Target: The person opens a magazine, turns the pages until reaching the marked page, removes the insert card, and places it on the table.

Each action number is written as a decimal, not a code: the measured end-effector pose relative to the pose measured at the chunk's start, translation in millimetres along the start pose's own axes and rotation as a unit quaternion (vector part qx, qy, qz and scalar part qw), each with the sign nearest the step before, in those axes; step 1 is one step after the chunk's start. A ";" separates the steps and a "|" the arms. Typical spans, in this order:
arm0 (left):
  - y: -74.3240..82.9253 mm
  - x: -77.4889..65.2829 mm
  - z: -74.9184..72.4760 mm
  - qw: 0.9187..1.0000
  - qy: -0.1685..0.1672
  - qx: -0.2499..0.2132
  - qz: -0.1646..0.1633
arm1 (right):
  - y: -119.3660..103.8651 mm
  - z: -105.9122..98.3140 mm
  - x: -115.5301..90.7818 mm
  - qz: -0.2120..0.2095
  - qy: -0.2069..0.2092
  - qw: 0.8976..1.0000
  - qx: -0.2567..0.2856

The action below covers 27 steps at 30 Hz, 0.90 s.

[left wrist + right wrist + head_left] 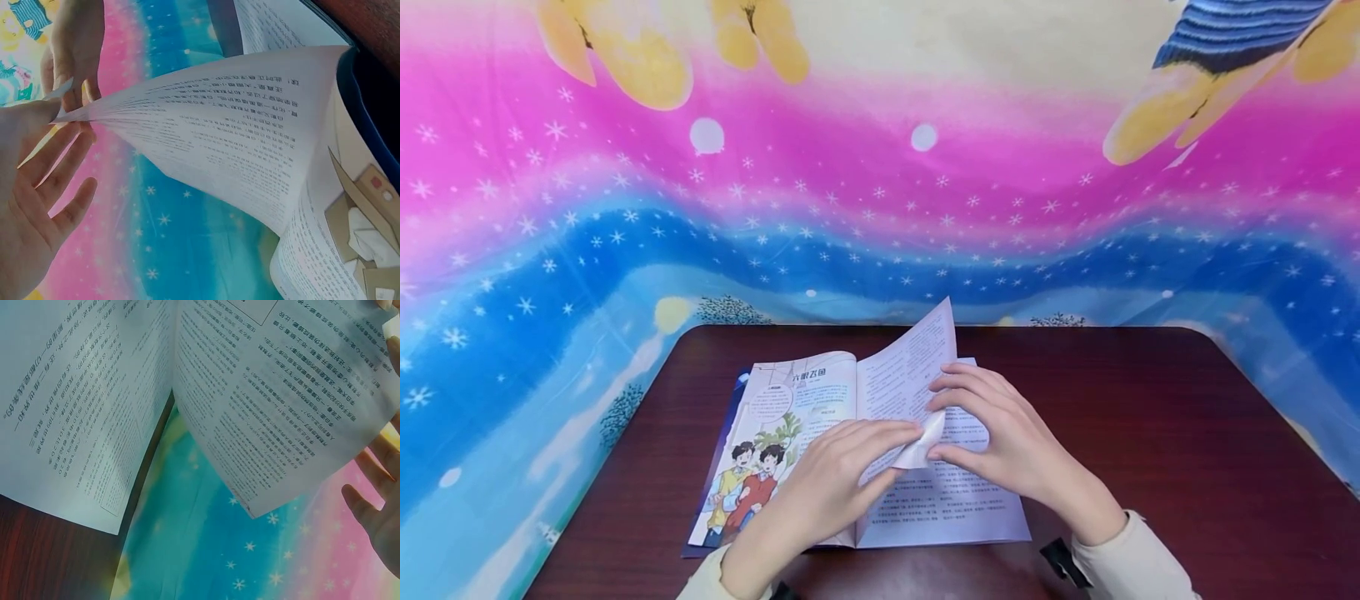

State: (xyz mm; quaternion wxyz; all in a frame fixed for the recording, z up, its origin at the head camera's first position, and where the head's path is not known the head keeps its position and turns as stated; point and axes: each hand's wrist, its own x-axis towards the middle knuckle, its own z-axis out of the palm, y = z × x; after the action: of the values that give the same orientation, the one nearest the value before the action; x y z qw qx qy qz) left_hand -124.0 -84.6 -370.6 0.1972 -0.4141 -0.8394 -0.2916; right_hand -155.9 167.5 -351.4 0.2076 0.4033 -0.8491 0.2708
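Observation:
A magazine (955,508) lies open on the table, with a drawing of two figures on its left side. One printed page (906,371) stands up from the right side, its far corner pointing upward. Near its lower outer edge the page bends into a small white fold (919,450). My left hand (842,467) pinches the page at this fold, thumb below and fingers above. From the right, my right hand (1011,433) holds the same fold between thumb and fingers. In the left wrist view the page (225,125) narrows to a gathered point at the fingertips.
The dark red-brown table (1150,442) extends around the magazine. A dark blue cover edge (730,433) shows along the magazine's left side. Behind the table hangs a pink and blue cloth (850,208) with snowflakes.

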 end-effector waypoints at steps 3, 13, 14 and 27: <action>-0.2 -2.1 -1.3 1.000 -0.007 0.001 -0.013 | -1.3 -1.8 -0.1 -0.010 0.016 1.000 0.007; -6.8 -13.5 -4.7 0.999 0.021 0.019 -0.038 | 0.6 -7.5 -6.9 -0.035 0.051 0.998 0.010; -8.0 -15.1 -5.3 0.999 0.024 0.023 -0.041 | 1.3 -7.8 -8.2 -0.032 0.050 0.998 0.008; -22.4 -38.7 -15.4 0.995 0.058 0.058 -0.060 | 16.0 -3.7 -34.3 0.019 0.006 1.000 -0.017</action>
State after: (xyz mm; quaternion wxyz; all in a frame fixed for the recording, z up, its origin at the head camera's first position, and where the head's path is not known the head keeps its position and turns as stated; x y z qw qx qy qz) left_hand -118.4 -128.0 -388.5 0.2518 -0.3333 -0.8654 -0.2769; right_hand -148.0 197.9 -372.8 0.2144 0.3815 -0.8598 0.2630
